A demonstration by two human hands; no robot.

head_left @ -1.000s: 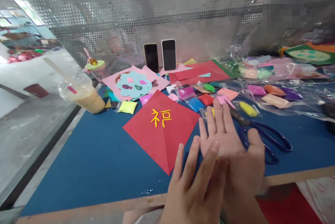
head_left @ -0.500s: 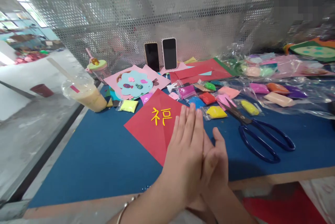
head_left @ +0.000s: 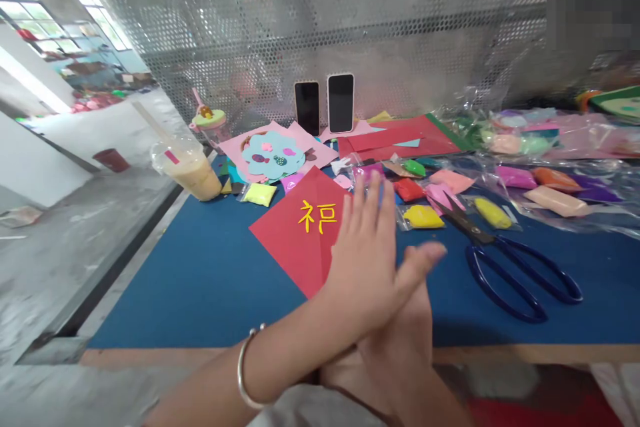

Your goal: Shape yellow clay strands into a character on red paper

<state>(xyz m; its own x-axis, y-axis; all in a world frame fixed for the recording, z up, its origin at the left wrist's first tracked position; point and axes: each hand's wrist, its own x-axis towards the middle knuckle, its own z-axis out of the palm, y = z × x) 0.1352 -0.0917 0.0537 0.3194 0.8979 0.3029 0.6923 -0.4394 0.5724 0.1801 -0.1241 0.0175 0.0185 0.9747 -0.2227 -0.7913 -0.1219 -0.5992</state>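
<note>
In the lower centre of the frame, the left hand [head_left: 367,260] lay over the right hand [head_left: 410,334], its fingers stretched straight and close together, its thumb standing off to the right. The right hand was mostly covered, so its curl could not be told, nor whether anything was held between the palms. The square of red paper [head_left: 287,234], bearing yellow character strokes [head_left: 307,220], lay cornerwise at mid-frame, partly hidden behind the left hand; contact there could not be made out.

The likeliest harm seemed a smudge or crease, caused by fingers dropping onto the strokes or a wrist dragging the paper. At right, the scissors with long blue loop handles [head_left: 479,235] lay with blades parted toward the upper left, so a careless sweep could meet them. The clear plastic cup of pale drink [head_left: 193,174] looked tilted near the tabletop's left edge, and a knock could spill it.

The pale wooden front edge [head_left: 150,356] crossed the frame at wrist level. Most room for moving lay at lower left on the blue tabletop [head_left: 165,300]; small packets, including a bright yellow packet [head_left: 424,216], crowded the right.
</note>
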